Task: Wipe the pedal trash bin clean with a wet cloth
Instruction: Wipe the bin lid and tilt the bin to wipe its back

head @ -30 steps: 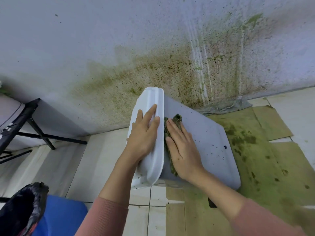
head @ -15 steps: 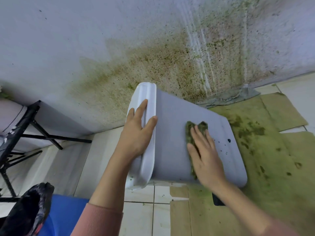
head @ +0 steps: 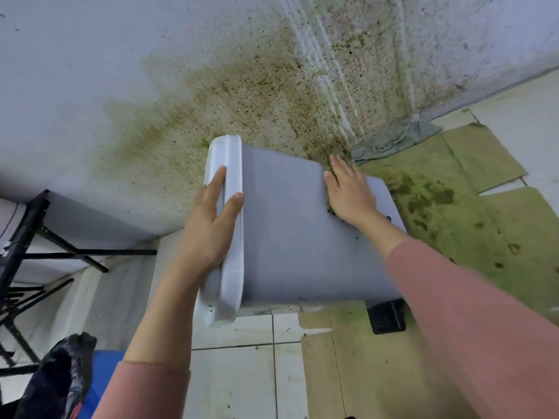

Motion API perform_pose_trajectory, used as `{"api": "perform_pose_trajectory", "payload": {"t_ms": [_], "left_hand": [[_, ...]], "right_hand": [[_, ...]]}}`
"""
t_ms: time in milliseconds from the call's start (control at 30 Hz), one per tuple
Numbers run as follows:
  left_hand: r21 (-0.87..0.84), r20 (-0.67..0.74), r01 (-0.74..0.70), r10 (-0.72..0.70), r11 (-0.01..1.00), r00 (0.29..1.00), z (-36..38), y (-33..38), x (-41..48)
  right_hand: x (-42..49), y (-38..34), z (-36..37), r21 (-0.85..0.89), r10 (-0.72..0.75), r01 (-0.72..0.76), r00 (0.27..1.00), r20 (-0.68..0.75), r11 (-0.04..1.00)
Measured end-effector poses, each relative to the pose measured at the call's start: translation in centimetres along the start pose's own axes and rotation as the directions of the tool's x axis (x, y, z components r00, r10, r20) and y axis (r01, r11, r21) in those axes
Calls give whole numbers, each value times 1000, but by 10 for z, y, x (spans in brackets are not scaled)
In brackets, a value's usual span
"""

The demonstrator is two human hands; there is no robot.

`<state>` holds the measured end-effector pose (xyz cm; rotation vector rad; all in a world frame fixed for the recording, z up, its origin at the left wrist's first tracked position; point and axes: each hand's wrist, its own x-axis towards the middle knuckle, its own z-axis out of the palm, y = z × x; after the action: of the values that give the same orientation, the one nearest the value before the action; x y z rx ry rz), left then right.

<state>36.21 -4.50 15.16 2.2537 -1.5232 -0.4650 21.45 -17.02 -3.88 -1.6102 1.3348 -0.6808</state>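
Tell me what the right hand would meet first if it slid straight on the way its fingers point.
The right hand points past the trash bin's far edge at the stained wall. It would likely meet that wall first, low down near the floor, though depth is unclear.

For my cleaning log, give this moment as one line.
left hand: steadies lid | right hand: presses cloth on bin side | specks remain
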Motion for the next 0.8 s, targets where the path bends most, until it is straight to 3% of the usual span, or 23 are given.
{"api": "perform_pose_trajectory", "payload": {"t_ms": [100,167,267,367,400,500,600,733,800], "left_hand": [[-23,-17,13,-13,1000,1000,-3,-4,-1],[-34,-30,24,-25,999,999,-5,-7,-3],[-25,-35,33,-34,999,999,-4,-7,-3],[-8,-33,32,-33,999,999,-2,-5,0],[-7,-29,36,-36,999,999,-1,-6,0],[-5,-22,56,-56,998,998,-3,-11,0],[-11,-27,78,-79,997,997,-5,-14,0],[-5,-34,96,-96,995,995,-7,-14,-2],[-14,-36,95,-95,995,995,-7,-13,-4]], "right_hand": [[-30,46,-4,-21,123,-125,991,-49,992],[-66,50,-1,22,126,-125,988,-85,992],[-121,13,12,51,-55,62,988,-141,997],[-127,-44,24,52,-341,345,938,-66,937],[-114,-56,25,67,-377,378,926,-26,923],[-59,-54,19,79,-282,279,959,39,957],[-31,-11,12,14,-118,118,993,13,993],[-53,36,4,2,85,-85,994,-67,996],[-83,36,6,3,108,-108,990,-85,994]]}}
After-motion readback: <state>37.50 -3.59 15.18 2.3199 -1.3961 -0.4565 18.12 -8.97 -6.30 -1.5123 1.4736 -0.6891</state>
